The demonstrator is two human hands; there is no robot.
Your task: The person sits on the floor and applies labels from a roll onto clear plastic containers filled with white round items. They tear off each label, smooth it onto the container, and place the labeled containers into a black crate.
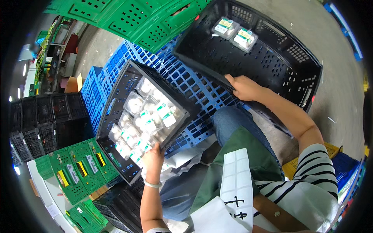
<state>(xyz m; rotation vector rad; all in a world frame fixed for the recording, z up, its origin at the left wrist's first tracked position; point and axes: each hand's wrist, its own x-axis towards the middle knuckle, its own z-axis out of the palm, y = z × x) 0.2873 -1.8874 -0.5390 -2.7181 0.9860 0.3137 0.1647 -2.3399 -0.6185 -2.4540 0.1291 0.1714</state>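
Observation:
A black plastic crate [112,112] tilts in front of me on the left. Many clear plastic punnets [145,116] fill it, holding pale round produce, perhaps mushrooms; several bear labels. My left hand [153,160] is closed at this crate's near rim, by the lowest punnets, its fingers partly hidden. On the right is a second black crate [265,58], also tilted. My right hand [246,87] grips its near rim. Only two labelled punnets, one punnet [225,28] beside another punnet [244,39], sit at its far left end.
A blue plastic pallet [186,77] with a lattice top lies under and between the crates. Green crates [128,21] stand beyond it. Stacked black crates [46,116] and green crates [78,169] are on the left. A yellow crate [291,167] is behind my right arm. A person [35,48] is far left.

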